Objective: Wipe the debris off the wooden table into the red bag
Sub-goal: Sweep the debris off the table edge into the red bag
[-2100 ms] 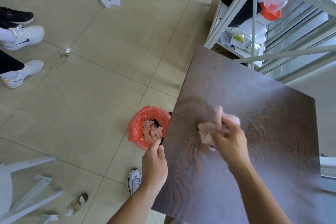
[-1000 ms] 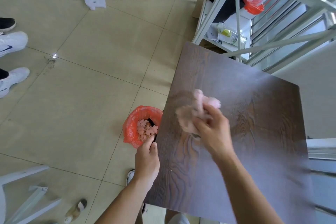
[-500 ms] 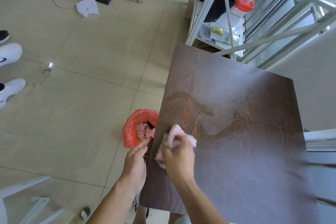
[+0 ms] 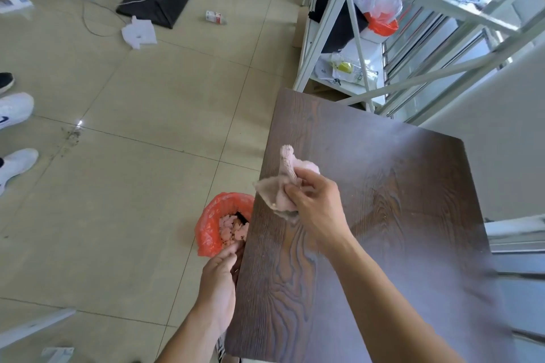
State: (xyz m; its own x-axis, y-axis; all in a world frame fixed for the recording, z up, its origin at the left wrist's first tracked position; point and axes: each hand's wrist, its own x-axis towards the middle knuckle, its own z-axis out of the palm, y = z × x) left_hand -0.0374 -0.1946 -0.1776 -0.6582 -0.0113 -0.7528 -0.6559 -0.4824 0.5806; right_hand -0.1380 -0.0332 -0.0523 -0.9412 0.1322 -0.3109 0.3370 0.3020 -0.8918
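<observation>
Item: table (image 4: 398, 215), dark wood with bold grain, seen from above; we note a few pale specks of debris (image 4: 383, 216) on its top and a hazy pale sheen across the right part. Item: right hand (image 4: 317, 206), over the table's left half, fingers clenched around a bunched pinkish cloth (image 4: 283, 186); one corner of the cloth sticks up, and another flap spreads toward the table's left edge. We cannot tell whether the cloth touches the wood. Item: red bag (image 4: 211, 227), on the floor just beside the table's left edge, mouth open, holding pink scraps (image 4: 230, 228). Item: left hand (image 4: 219, 283), below the table's left edge, fingers curled at the bag's near rim; we cannot tell whether they pinch the plastic or only rest against it. Item: tiled floor (image 4: 132, 156), beige. Item: white shoes (image 4: 14, 138) at the far left. Item: black stand base (image 4: 159, 0) with white cables (image 4: 97, 18) at top. Item: white metal rack (image 4: 398, 38) beyond the table, with bags on its shelves.
</observation>
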